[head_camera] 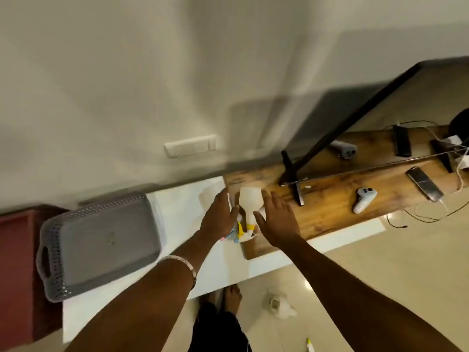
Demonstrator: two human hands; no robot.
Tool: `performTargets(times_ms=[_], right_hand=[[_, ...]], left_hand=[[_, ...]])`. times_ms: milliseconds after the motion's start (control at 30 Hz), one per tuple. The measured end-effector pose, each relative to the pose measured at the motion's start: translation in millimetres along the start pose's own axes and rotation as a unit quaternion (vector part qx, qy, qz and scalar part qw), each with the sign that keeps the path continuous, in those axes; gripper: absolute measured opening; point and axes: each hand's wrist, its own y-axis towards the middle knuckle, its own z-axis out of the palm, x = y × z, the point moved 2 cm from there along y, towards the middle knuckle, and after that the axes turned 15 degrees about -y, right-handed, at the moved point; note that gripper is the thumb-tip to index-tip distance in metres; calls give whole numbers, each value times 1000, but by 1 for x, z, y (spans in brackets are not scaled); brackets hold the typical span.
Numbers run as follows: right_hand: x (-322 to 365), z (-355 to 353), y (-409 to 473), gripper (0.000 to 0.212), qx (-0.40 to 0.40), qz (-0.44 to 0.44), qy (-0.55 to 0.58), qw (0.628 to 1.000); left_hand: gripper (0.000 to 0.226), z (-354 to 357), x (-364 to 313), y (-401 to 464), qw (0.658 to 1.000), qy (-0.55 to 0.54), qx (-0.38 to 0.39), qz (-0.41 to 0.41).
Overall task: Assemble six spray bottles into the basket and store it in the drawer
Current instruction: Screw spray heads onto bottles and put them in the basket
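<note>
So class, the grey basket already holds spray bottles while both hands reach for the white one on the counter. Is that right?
Not quite. The head view shows the grey basket empty; both hands, left and right, do reach for the white spray bottle.

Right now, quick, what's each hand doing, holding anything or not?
Left hand: fingers against the white spray bottle; a full grip cannot be told.
Right hand: open, fingers spread beside the bottle, holding nothing.

basket (101, 240): grey, perforated | spray bottle (250, 204): white, yellow collar | board (330, 199): brown wood grain | controller (364, 199): white
</note>
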Motion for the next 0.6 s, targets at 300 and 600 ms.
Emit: performTargets(times_ms=[300,600], right_hand=[[-9,79,70,78,20,-17,-11,1000],[-14,114,107,92,42,-47,117,991]], left_hand=[[46,74,46,81,988,-110,3,-105],[50,94,56,104,951,-243,75,-176]])
